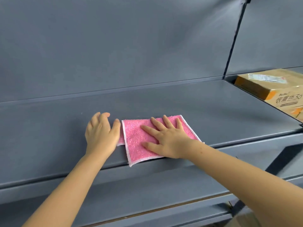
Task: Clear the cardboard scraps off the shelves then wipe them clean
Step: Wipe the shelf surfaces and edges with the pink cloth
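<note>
A pink cloth (136, 136) with a white hem lies folded on the grey metal shelf (213, 108), one corner hanging over the front edge. My right hand (165, 138) presses flat on it with fingers spread. My left hand (101, 131) hovers or rests just left of the cloth, fingers loosely bent, its thumb at the cloth's left edge and holding nothing. No cardboard scraps show on this shelf.
A cardboard box (270, 89) with orange print sits on the neighbouring shelf at the right, behind a dark upright post (232, 40). A grey back panel (114, 46) rises behind the shelf. A lower shelf (147, 194) lies below the front edge.
</note>
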`<state>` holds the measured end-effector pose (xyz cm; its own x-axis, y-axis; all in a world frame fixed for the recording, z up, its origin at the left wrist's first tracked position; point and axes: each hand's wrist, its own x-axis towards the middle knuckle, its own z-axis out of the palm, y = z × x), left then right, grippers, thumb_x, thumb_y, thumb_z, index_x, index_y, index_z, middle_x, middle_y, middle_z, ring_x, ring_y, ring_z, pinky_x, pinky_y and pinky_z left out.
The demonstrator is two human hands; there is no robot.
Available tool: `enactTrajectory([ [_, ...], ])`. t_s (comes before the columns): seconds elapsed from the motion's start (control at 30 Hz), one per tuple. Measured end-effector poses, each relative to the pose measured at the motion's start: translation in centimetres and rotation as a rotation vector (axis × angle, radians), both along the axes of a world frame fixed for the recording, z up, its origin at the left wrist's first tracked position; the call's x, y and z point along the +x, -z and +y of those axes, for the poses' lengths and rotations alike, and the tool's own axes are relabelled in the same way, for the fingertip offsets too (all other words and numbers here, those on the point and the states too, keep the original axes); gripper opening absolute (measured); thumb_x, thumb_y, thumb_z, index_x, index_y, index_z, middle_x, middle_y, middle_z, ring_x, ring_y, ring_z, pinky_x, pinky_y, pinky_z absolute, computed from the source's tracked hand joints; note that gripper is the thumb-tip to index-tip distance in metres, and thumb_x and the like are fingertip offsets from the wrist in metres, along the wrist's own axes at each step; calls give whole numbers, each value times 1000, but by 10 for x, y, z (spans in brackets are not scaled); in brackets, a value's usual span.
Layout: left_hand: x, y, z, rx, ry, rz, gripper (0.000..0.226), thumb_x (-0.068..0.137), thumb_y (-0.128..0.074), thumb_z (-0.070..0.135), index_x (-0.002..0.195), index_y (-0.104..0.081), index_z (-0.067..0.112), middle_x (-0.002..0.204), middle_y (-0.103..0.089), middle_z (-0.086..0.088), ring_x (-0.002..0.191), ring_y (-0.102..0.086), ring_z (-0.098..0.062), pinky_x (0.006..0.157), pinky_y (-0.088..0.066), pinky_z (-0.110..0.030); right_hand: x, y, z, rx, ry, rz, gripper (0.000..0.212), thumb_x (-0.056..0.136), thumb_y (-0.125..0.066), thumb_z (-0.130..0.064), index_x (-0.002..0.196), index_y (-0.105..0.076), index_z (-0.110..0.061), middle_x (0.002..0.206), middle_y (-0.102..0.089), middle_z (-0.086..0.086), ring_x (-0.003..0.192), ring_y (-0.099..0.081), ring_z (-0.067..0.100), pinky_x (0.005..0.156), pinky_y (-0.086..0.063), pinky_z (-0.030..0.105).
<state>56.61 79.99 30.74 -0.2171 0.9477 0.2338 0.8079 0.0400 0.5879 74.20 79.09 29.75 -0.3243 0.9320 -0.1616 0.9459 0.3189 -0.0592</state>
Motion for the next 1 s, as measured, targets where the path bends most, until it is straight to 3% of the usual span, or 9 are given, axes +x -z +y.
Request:
enactTrajectory([
  [0.3, -54, 14, -6, -126, -55, 135, 45, 94, -37, 32, 134, -35, 12, 147, -27, -11, 136, -21, -29, 113, -15, -42, 102, -4, 12, -22, 426, -103, 63, 90, -17, -62, 143, 13, -45, 158, 11, -6, 146, 5, 31, 115, -5, 55],
  [0.47, -54, 21, -1, -148, -38, 213, 46, 94, -35, 35, 134, -34, 12, 146, -30, -8, 134, -24, -26, 113, -16, -42, 99, -6, 56, -9, 517, -48, 62, 90, -17, -65, 144, 6, -45, 159, 7, -5, 146, 4, 35, 114, -4, 60],
  [0.7, -52, 27, 5, -195, -32, 362, 50, 94, -32, 40, 137, -29, 15, 148, -27, -6, 138, -18, -25, 114, -11, -43, 31, -2, 99, 25, 380, -31, 64, 90, -16, -66, 147, -1, -41, 159, 5, -3, 145, 5, 37, 111, 0, 65],
  [1.0, -50, 27, 5, -199, -25, 387, 49, 94, -32, 38, 136, -30, 14, 147, -28, -7, 137, -20, -26, 113, -12, -43, -23, 3, 75, 58, 174, 1, 65, 89, -17, -66, 147, -1, -42, 159, 5, -2, 145, 7, 36, 111, 3, 65],
])
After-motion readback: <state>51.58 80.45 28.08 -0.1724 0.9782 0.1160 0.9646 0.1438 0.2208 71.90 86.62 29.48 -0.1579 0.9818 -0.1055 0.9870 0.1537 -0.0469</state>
